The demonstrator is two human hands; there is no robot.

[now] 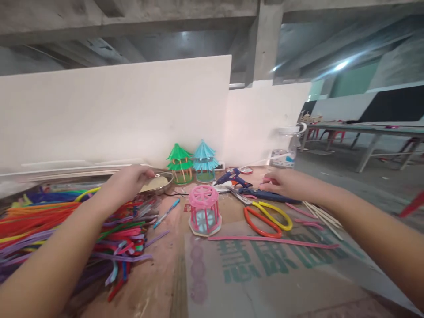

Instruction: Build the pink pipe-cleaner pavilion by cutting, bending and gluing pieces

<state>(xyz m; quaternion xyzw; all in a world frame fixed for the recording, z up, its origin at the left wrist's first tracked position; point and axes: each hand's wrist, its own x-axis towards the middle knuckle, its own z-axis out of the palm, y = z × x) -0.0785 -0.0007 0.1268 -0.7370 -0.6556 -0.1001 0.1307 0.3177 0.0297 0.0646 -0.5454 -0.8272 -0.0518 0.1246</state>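
Observation:
My left hand (pixel 127 182) reaches out over a big heap of coloured pipe cleaners (pixel 62 225) toward a shallow metal dish (pixel 160 182); its fingers are curled at the dish's rim, and what they hold, if anything, is hidden. My right hand (pixel 283 182) stretches forward on the right, fingers pinched together near a blue glue gun (pixel 233 177) and a dark blue tool (pixel 270 195). Between my arms stands a small pink cage-like craft piece (pixel 204 215) on cardboard (pixel 265 274). Scissors with orange and yellow handles (pixel 265 215) lie just below my right hand.
Green (pixel 179 162) and blue (pixel 204 161) pagoda models stand at the back against a white board (pixel 115 110). A clear plastic bottle (pixel 285 148) is behind my right hand. A long pink strip (pixel 271 241), wooden sticks (pixel 323 215) and a blue pen (pixel 166 213) lie about. Tables stand far right.

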